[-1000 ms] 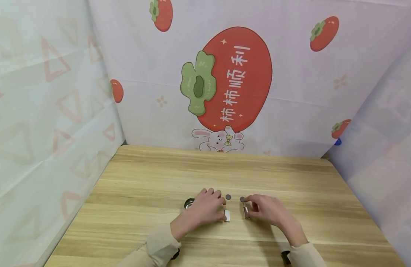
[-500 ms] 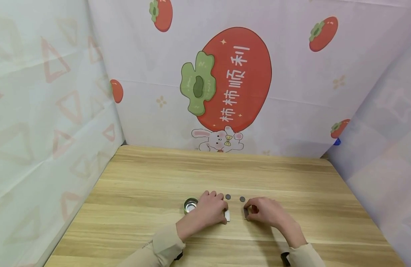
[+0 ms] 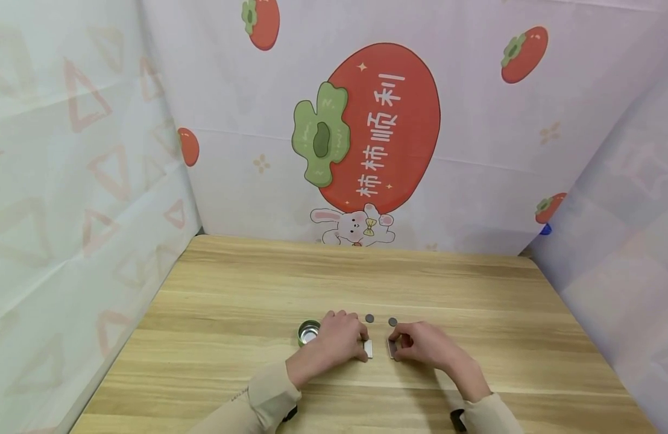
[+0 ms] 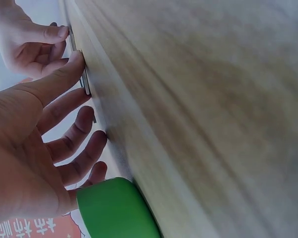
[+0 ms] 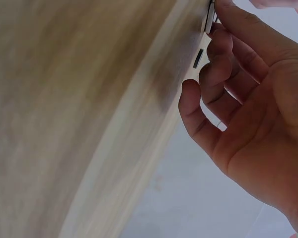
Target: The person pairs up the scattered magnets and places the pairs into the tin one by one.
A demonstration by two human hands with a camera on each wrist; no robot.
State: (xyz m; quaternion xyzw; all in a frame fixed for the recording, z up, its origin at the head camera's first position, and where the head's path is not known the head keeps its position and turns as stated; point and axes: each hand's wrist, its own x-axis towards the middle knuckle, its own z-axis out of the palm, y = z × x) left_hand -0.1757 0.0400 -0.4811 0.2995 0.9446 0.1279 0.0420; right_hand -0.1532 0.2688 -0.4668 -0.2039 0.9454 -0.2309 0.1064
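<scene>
My left hand (image 3: 336, 339) pinches a small flat silver rectangular plate (image 3: 369, 349) between thumb and index finger, low on the wooden table. Facing it, my right hand (image 3: 430, 346) pinches a second, darker-looking rectangular plate (image 3: 391, 348) by its ends. A narrow gap separates the two plates. Just beyond them lie two small dark grey discs, the left disc (image 3: 369, 318) and the right disc (image 3: 392, 322). In the left wrist view both plates appear edge-on, and the thumb hides part of the nearer plate (image 4: 86, 83). The remaining fingers of each hand are loosely bent.
A round green tin (image 3: 302, 341) with a shiny metal inside stands open-topped beside my left hand; its green side wall (image 4: 116, 208) shows near the little finger in the left wrist view. Printed cloth (image 3: 247, 193) hangs behind the wooden table (image 3: 231, 289) and along both sides.
Both hands now pinch the plates; a second ago the fingers were spread wider around them. The right plate has shifted slightly left, towards the other plate. The discs and the tin look unmoved.
</scene>
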